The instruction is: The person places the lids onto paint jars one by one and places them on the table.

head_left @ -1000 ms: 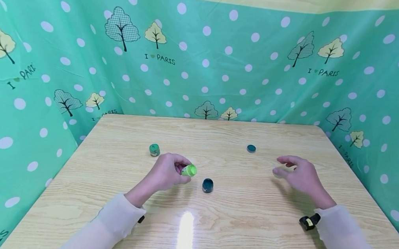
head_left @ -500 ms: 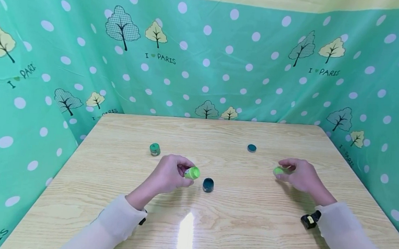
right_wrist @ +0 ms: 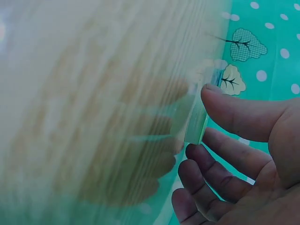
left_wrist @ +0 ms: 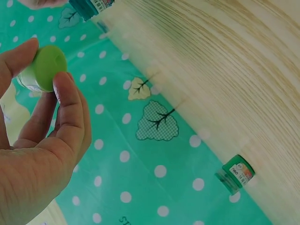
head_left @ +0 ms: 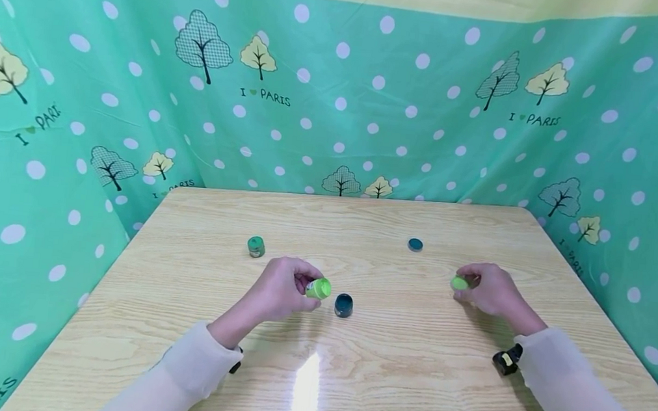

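My left hand [head_left: 283,288] pinches a small lime-green paint jar [head_left: 318,288] above the table. Its uncapped mouth tilts to the right. Thumb and fingertips grip the jar's sides in the left wrist view, where its green end [left_wrist: 50,68] shows. Just to the right of that hand stands an uncapped dark teal paint jar [head_left: 344,305]. On the right, the lime-green lid [head_left: 459,283] lies on the table, its edge [right_wrist: 195,127] visible in the right wrist view. Around it, my right hand [head_left: 492,289] has its thumb and fingers loosely spread; whether a fingertip touches it is unclear.
A dark teal lid [head_left: 415,244] lies farther back on the wooden table [head_left: 373,372]. Toward the back left stands a capped green paint jar [head_left: 256,247]. A patterned green curtain [head_left: 287,143] rises behind and along both sides of the table.
The right hand has lowered the lime-green lid onto the table, and its fingers have loosened. The left hand has moved slightly right with the lime-green jar, nearer the teal jar.
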The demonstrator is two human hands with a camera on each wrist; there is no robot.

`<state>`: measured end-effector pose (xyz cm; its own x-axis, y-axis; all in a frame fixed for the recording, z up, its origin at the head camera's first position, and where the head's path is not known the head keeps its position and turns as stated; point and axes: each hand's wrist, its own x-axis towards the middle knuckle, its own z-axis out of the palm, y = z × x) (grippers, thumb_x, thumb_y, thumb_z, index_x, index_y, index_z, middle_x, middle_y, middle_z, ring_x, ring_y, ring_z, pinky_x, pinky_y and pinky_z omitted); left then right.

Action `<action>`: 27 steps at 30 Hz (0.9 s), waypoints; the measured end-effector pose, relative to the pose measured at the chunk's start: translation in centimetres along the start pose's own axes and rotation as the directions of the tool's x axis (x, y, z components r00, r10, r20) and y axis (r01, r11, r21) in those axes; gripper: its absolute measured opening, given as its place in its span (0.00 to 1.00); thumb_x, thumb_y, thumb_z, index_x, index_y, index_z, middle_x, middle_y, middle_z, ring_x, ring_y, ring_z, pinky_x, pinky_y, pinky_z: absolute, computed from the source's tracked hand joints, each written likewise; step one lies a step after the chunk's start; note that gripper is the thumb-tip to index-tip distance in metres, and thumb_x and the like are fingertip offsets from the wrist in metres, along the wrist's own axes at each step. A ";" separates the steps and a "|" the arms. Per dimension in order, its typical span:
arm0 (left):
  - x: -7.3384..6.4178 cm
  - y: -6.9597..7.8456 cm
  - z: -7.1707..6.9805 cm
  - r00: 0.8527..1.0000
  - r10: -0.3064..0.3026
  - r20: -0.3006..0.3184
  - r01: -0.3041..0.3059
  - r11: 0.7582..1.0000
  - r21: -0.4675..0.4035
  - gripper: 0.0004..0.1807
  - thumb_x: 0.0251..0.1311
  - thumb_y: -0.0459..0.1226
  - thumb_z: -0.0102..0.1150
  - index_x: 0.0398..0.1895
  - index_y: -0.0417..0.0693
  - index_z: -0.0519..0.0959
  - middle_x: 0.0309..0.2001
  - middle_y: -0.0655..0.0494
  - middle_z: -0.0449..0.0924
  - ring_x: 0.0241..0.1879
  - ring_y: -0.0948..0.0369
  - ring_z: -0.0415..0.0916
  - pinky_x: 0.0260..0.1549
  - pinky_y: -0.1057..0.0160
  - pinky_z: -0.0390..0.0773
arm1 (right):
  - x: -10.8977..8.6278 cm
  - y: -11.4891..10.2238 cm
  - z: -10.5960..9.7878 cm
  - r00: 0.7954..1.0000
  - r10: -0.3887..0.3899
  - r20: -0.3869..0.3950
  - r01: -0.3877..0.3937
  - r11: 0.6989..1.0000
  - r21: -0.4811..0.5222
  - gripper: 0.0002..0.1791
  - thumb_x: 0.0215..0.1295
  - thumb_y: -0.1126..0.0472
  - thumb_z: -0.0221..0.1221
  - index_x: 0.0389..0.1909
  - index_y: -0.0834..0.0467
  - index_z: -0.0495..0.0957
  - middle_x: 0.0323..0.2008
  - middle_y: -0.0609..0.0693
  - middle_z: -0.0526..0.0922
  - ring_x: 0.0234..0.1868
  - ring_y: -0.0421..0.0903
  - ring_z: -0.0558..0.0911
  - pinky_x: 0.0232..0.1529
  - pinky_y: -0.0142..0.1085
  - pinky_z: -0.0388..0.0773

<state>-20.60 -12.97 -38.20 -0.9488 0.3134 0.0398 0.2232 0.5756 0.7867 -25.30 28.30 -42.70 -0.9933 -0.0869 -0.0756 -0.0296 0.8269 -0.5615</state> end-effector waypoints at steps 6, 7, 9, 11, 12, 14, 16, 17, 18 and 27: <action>0.0 -0.1 0.2 1.000 0.021 0.016 -0.021 1.000 -0.004 0.16 0.47 0.26 0.78 0.40 0.42 0.88 0.32 0.58 0.82 0.31 0.62 0.76 0.32 0.67 0.81 | 0.1 0.0 0.2 1.000 0.008 0.000 -0.008 0.999 -0.038 0.25 0.63 0.61 0.70 0.57 0.70 0.79 0.49 0.63 0.81 0.47 0.57 0.79 0.45 0.48 0.79; 0.0 -0.1 0.3 1.000 0.025 0.017 -0.025 1.000 -0.006 0.15 0.47 0.26 0.78 0.40 0.42 0.87 0.33 0.58 0.82 0.31 0.62 0.76 0.32 0.67 0.81 | 0.1 0.0 0.2 1.000 0.011 0.000 -0.011 0.999 -0.043 0.25 0.63 0.61 0.70 0.57 0.70 0.79 0.48 0.63 0.81 0.47 0.57 0.78 0.45 0.48 0.79; -0.1 -0.1 0.3 0.999 0.033 0.021 -0.033 0.999 -0.005 0.15 0.47 0.26 0.78 0.40 0.42 0.87 0.33 0.58 0.82 0.31 0.62 0.76 0.32 0.67 0.81 | 0.1 -0.1 0.2 1.000 0.018 0.000 -0.018 0.998 -0.052 0.24 0.64 0.61 0.70 0.56 0.69 0.79 0.47 0.62 0.81 0.45 0.56 0.78 0.43 0.46 0.78; -0.1 -0.2 0.4 0.999 0.031 0.025 -0.031 1.000 -0.002 0.15 0.47 0.26 0.78 0.40 0.42 0.88 0.33 0.58 0.82 0.31 0.62 0.76 0.32 0.67 0.80 | 0.1 -0.3 0.1 1.000 0.024 -0.001 -0.024 0.998 -0.063 0.23 0.64 0.60 0.70 0.56 0.69 0.79 0.46 0.61 0.81 0.44 0.55 0.77 0.42 0.45 0.78; -0.1 -0.2 0.4 0.999 0.028 0.028 -0.028 1.000 -0.001 0.15 0.47 0.27 0.78 0.41 0.42 0.88 0.33 0.58 0.82 0.31 0.61 0.76 0.32 0.66 0.80 | 0.1 -0.4 0.1 1.000 0.027 -0.002 -0.027 0.998 -0.063 0.23 0.64 0.60 0.69 0.56 0.68 0.79 0.46 0.60 0.80 0.44 0.55 0.77 0.41 0.44 0.77; -0.1 -0.2 0.5 0.999 0.020 0.033 -0.020 1.000 -0.002 0.15 0.47 0.27 0.78 0.41 0.43 0.88 0.32 0.58 0.82 0.30 0.61 0.76 0.32 0.66 0.80 | 0.0 -0.7 0.0 1.000 0.030 -0.006 -0.031 0.998 -0.059 0.23 0.65 0.59 0.69 0.57 0.68 0.79 0.46 0.60 0.80 0.43 0.54 0.76 0.40 0.42 0.77; -0.2 -0.3 0.6 0.999 0.012 0.035 -0.012 1.000 -0.001 0.16 0.47 0.27 0.78 0.41 0.43 0.88 0.32 0.58 0.81 0.30 0.61 0.76 0.32 0.66 0.80 | -0.1 -1.0 0.0 0.999 0.030 -0.010 -0.031 0.998 -0.052 0.24 0.66 0.59 0.69 0.57 0.68 0.79 0.46 0.60 0.79 0.43 0.54 0.76 0.39 0.41 0.77; -0.2 -0.3 0.6 0.999 0.011 0.035 -0.011 1.000 -0.001 0.16 0.47 0.27 0.78 0.41 0.43 0.88 0.32 0.58 0.81 0.30 0.61 0.75 0.32 0.66 0.80 | -0.1 -1.2 0.0 1.000 0.027 -0.011 -0.027 0.998 -0.048 0.24 0.66 0.58 0.69 0.58 0.67 0.79 0.46 0.60 0.79 0.43 0.54 0.76 0.39 0.41 0.77; -0.3 -0.3 0.6 0.999 0.013 0.035 -0.013 1.000 -0.001 0.15 0.47 0.27 0.78 0.41 0.43 0.87 0.32 0.58 0.81 0.30 0.61 0.76 0.32 0.66 0.80 | -0.2 -1.3 0.0 1.000 0.024 -0.013 -0.024 0.999 -0.043 0.24 0.66 0.58 0.69 0.58 0.67 0.79 0.46 0.60 0.79 0.43 0.54 0.76 0.39 0.41 0.77; -0.4 -0.4 0.9 0.998 0.044 0.039 -0.044 0.999 -0.010 0.14 0.46 0.26 0.77 0.39 0.42 0.88 0.31 0.58 0.82 0.29 0.62 0.76 0.30 0.67 0.80 | -0.7 -2.7 0.2 0.997 -0.051 -0.053 0.050 0.999 -0.014 0.22 0.66 0.58 0.69 0.57 0.65 0.81 0.45 0.58 0.82 0.43 0.53 0.77 0.39 0.40 0.76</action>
<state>-20.08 -12.66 -39.13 -0.9285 0.3678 0.0504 0.2623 0.5538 0.7902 -24.51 25.99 -41.26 -0.9951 -0.0993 -0.0032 -0.0809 0.8290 -0.5534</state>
